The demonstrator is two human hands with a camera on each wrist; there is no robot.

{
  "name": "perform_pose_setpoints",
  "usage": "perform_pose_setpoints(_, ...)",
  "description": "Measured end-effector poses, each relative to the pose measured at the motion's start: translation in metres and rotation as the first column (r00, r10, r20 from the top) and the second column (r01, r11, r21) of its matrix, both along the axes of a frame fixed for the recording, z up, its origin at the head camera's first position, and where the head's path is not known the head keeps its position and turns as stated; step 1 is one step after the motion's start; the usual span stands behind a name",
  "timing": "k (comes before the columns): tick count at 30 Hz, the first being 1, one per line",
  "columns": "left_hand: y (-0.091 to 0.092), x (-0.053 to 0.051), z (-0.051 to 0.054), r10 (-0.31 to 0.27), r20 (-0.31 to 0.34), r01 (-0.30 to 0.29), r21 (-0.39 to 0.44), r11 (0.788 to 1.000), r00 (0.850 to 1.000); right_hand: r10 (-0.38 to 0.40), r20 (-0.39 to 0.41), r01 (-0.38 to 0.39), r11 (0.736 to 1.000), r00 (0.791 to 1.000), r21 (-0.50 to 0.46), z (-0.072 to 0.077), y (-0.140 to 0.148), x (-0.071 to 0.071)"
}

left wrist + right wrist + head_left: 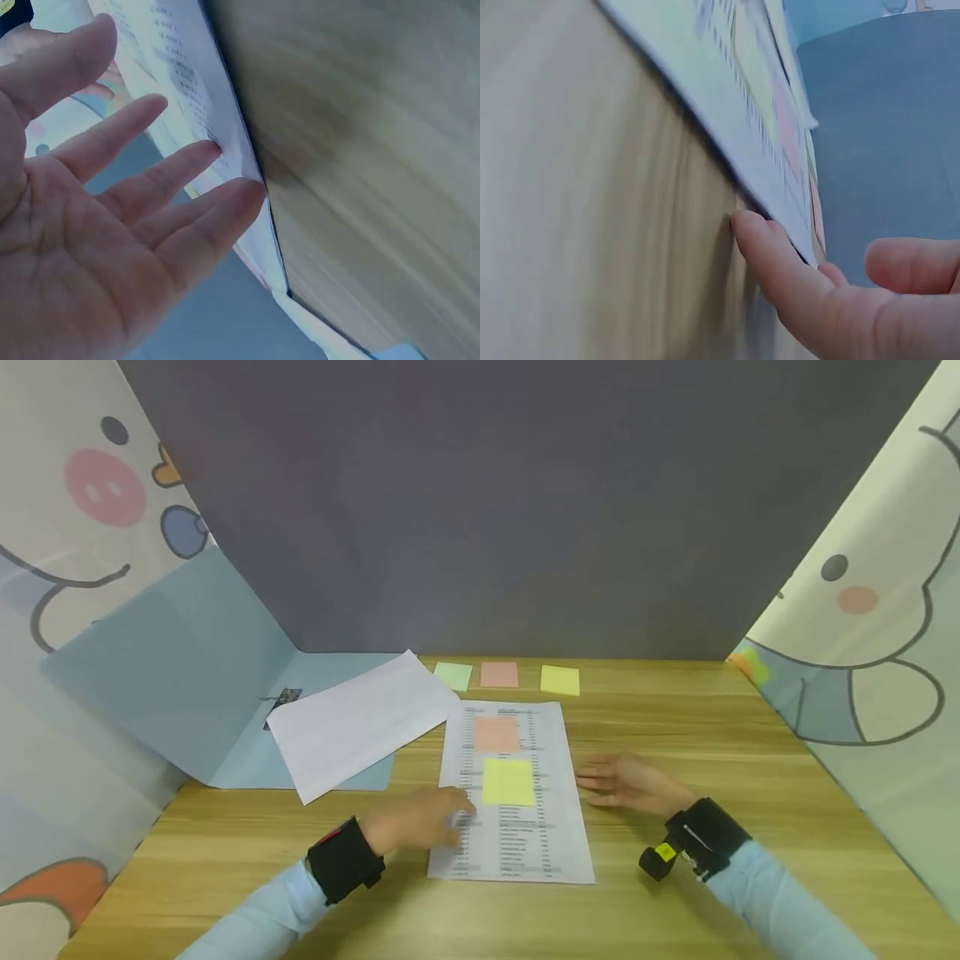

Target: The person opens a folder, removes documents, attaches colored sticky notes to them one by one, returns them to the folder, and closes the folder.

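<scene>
A stack of printed sheets (566,835) lies in front of me, with a pink sticky note (496,734) and a yellow sticky note (508,782) on its upper half. My left hand (420,820) is at the left edge of the sheets. Its fingers spread loosely and hold nothing in the left wrist view, some fingertips close over the paper edge. On the other side, my right hand (630,783) lies beside the right edge, fingers extended toward it. In the right wrist view its fingertips (754,229) are at the paper's edge; whether they touch it I cannot tell.
To the left stands an opened light-blue folder (172,668) with a metal clip (283,706). A white sheet (360,722) lies slanted across it. Along the back are green (453,676), pink (499,674) and yellow (560,680) sticky pads, before a dark grey panel (510,510).
</scene>
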State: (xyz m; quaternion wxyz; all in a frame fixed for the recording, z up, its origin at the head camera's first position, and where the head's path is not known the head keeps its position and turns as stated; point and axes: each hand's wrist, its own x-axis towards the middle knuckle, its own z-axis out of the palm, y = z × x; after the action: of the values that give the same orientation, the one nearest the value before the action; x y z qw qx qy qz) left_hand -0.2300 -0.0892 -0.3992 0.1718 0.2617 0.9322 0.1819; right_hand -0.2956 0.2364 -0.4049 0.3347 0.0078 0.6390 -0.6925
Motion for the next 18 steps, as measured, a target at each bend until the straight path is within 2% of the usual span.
perform_pose_setpoints(2,-0.001,0.002,-0.001,-0.005,-0.014,0.004,-0.014,1.0,1.0,0.025,0.026,-0.024,0.998,0.999,-0.052,-0.003,-0.004,0.001)
perform_pose_setpoints(4,-0.002,0.003,-0.001,-0.011,-0.03,0.01,-0.022,1.0,0.999,0.064,0.019,-0.062,0.995,0.998,-0.074,-0.007,-0.009,0.002)
perform_pose_setpoints(8,0.0,0.004,0.0,-0.026,-0.048,0.025,-0.029,0.999,0.998,0.097,-0.022,-0.097,0.995,0.995,-0.012,-0.013,-0.016,0.004)
perform_pose_setpoints(18,-0.001,0.007,-0.001,-0.014,-0.05,0.012,-0.038,0.999,0.999,0.065,-0.022,-0.063,0.995,0.998,0.076,-0.024,-0.027,0.007)
